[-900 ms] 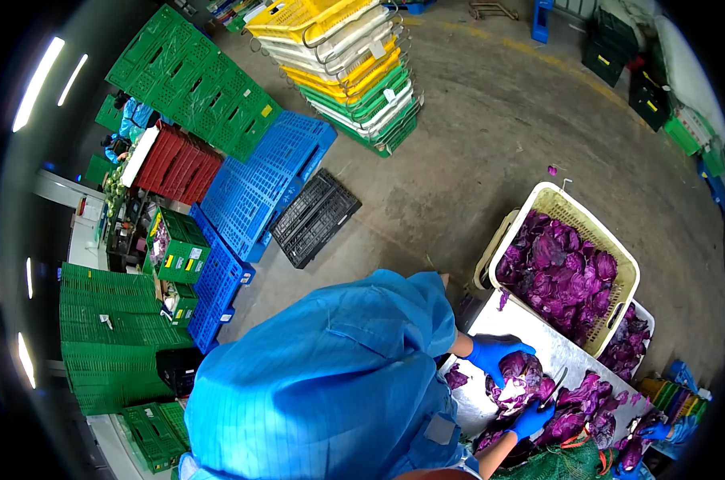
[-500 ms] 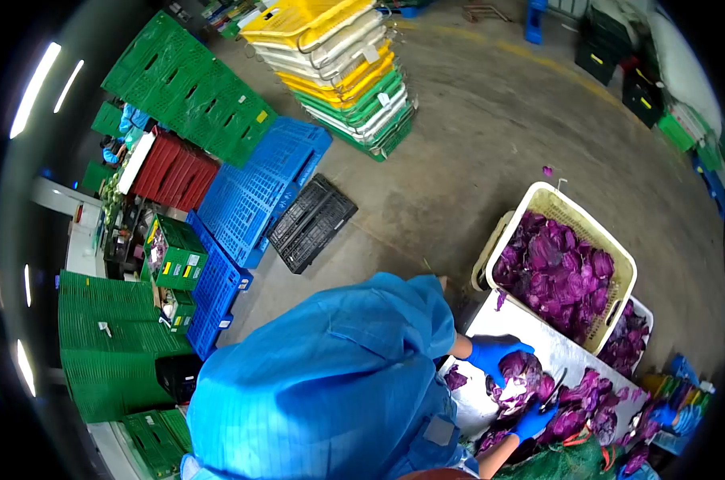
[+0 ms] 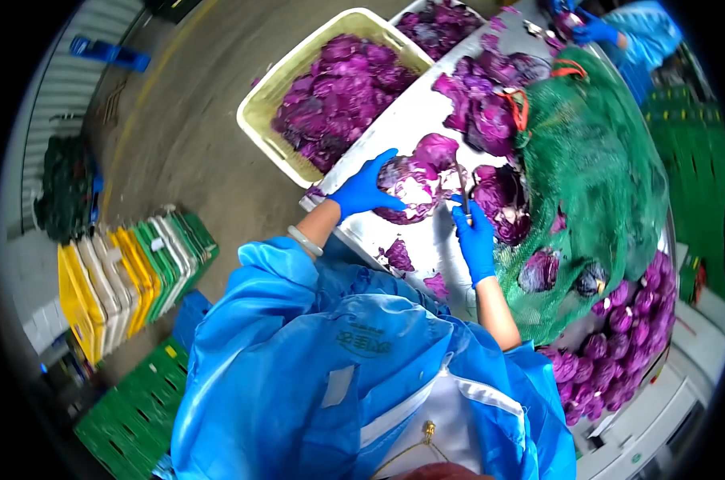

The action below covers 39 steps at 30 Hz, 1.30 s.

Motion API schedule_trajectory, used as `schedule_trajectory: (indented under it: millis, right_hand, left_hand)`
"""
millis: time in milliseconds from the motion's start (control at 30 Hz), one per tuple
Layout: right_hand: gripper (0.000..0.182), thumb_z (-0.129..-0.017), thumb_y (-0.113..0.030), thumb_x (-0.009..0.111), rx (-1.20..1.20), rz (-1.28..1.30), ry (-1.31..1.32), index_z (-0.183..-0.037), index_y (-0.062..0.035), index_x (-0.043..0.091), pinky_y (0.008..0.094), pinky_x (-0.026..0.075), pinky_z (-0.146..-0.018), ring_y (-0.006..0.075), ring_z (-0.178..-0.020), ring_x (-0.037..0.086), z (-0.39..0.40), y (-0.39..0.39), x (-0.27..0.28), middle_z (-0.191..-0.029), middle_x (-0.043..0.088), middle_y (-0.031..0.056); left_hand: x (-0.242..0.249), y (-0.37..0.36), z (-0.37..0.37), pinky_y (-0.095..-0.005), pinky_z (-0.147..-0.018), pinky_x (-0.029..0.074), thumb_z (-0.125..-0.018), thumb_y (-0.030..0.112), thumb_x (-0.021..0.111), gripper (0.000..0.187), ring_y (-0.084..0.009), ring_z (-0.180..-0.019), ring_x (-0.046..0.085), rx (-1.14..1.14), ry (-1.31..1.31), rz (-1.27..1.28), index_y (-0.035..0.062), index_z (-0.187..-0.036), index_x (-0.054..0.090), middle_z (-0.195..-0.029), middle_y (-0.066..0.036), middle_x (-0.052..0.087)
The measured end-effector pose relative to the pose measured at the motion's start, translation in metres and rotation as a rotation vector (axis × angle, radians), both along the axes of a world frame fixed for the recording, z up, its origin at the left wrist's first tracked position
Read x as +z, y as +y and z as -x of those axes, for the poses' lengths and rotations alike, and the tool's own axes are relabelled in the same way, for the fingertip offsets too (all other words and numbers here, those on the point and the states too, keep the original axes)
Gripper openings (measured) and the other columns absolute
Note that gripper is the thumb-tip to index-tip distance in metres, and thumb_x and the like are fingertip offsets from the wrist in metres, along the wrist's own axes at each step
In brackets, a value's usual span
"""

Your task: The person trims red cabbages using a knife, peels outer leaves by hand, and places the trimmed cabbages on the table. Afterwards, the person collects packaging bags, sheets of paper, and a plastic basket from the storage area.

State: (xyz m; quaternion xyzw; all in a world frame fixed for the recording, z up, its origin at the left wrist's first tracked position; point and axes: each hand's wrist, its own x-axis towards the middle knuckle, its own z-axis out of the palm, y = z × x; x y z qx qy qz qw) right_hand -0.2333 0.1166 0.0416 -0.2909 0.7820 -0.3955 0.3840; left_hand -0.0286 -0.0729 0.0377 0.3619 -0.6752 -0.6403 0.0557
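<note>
"Purple cabbage (image 3: 410, 192): where do you have it?"

"On the metal table (image 3: 382, 136), right of the pale basket (image 3: 260, 126) and left of the green net bag (image 3: 590, 152), between my two hands."

"How will it handle?"

"I expect a firm, dense head, fairly heavy for its size. The outer leaves should be crisp and quick to tear, and the smooth skin could slide or roll under a glove. I'd take it low round the side, palm wide, clear of the knife (image 3: 462, 186)."

"And your left hand (image 3: 366, 192)?"

"It comes in from the left, wrist low, palm against the head. The thumb lies on the near side and the fingers reach round the far side, gripping it."

"Your right hand (image 3: 476, 244)?"

"Near and to the right, forearm angled up from below, fingers closed round the knife handle. The blade points far, beside a loose-looking leaf (image 3: 437, 150). I can't tell whether its edge touches that leaf."
</note>
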Motion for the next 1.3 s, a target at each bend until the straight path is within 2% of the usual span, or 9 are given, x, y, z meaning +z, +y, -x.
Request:
schedule_trajectory:
  millis: [167,300,467,567,667,867,1033,1100,1300]
  right_hand:
    - [0.037,-0.098,-0.026,0.055,0.001,0.158,0.101,-0.129,-0.0052,0.058,0.0372,0.044,-0.097,0.0312,-0.113,0.059,-0.016,-0.002,0.015,-0.121,0.062,0.0184]
    - [0.036,-0.099,-0.031,0.047,0.268,-0.015,0.411,-0.133,-0.0221,0.055,0.0477,0.052,-0.075,0.0405,-0.085,0.065,-0.016,-0.047,0.016,-0.120,0.057,0.0191]
    - [0.032,-0.098,-0.032,0.051,-0.039,0.078,0.321,-0.121,-0.0119,0.059,0.0460,0.052,-0.077,0.0400,-0.091,0.065,0.027,-0.068,-0.067,-0.107,0.065,0.0186]
    - [0.037,-0.088,-0.032,0.066,0.007,0.186,0.055,-0.116,-0.0084,0.061,0.0408,0.052,-0.079,0.0326,-0.090,0.067,0.026,-0.070,-0.047,-0.103,0.066,0.0168]
    - [0.029,-0.086,-0.026,0.066,0.056,-0.010,0.510,-0.112,-0.0126,0.062,0.0431,0.052,-0.076,0.0363,-0.088,0.067,0.014,-0.085,-0.029,-0.100,0.068,0.0175]
    - [0.049,-0.086,-0.030,0.067,0.009,0.018,0.458,-0.129,-0.0105,0.053,0.0455,0.051,-0.081,0.0382,-0.100,0.064,0.056,-0.081,-0.019,-0.113,0.064,0.0193]
    - [0.024,-0.091,-0.024,0.062,0.015,0.320,0.608,-0.110,-0.0097,0.065,0.0413,0.052,-0.071,0.0343,-0.087,0.065,0.008,-0.044,0.023,-0.096,0.064,0.0141]
    - [0.027,-0.095,-0.025,0.060,-0.024,0.189,0.256,-0.114,-0.0072,0.065,0.0371,0.051,-0.077,0.0338,-0.088,0.066,-0.017,-0.025,0.026,-0.099,0.067,0.0166]
    - [0.034,-0.099,-0.025,0.052,-0.171,0.075,0.082,-0.125,-0.0045,0.060,0.0366,0.049,-0.088,0.0325,-0.104,0.064,-0.033,-0.003,0.017,-0.113,0.065,0.0179]
  left_hand:
    - [-0.028,0.011,0.008,-0.0403,-0.108,0.040,-0.057,0.034,0.094,0.114,-0.0314,-0.128,0.045,0.074,0.047,-0.026,0.0054,-0.145,0.028,-0.140,-0.020,0.041]
    - [-0.024,0.013,0.015,-0.0399,-0.108,0.040,-0.057,0.031,0.093,0.111,-0.0311,-0.128,0.045,0.070,0.037,0.100,0.0066,-0.145,0.029,-0.138,-0.018,0.042]
    - [-0.023,0.025,0.011,-0.0404,-0.109,0.039,-0.056,0.030,0.094,0.112,-0.0305,-0.129,0.044,0.008,0.037,0.176,0.0087,-0.145,0.029,-0.137,-0.016,0.041]
    - [-0.031,0.028,-0.006,-0.0402,-0.110,0.037,-0.054,0.028,0.095,0.117,-0.0282,-0.131,0.042,0.081,0.151,0.123,0.0082,-0.146,0.026,-0.140,-0.015,0.040]
    - [-0.024,0.028,-0.014,-0.0404,-0.109,0.038,-0.057,0.027,0.095,0.116,-0.0275,-0.129,0.043,0.112,0.154,-0.006,0.0078,-0.145,0.023,-0.138,-0.014,0.041]
    - [-0.007,0.042,-0.029,-0.0399,-0.105,0.041,-0.063,0.029,0.092,0.098,-0.0298,-0.123,0.045,0.378,-0.151,-0.243,0.0052,-0.135,0.029,-0.131,-0.018,0.041]
    - [-0.015,0.018,-0.004,-0.0409,-0.108,0.039,-0.064,0.031,0.090,0.113,-0.0331,-0.129,0.044,0.201,0.004,0.030,0.0081,-0.149,0.019,-0.139,-0.023,0.040]
    - [-0.016,0.011,0.003,-0.0384,-0.107,0.041,-0.068,0.030,0.088,0.099,-0.0283,-0.127,0.047,0.010,-0.041,0.032,0.0081,-0.146,0.030,-0.138,-0.018,0.044]
    - [-0.008,0.053,0.026,-0.0466,-0.079,0.059,-0.073,0.026,0.085,0.082,-0.0286,-0.116,0.054,0.535,-0.061,-0.485,0.0162,-0.133,0.031,-0.130,-0.013,0.045]
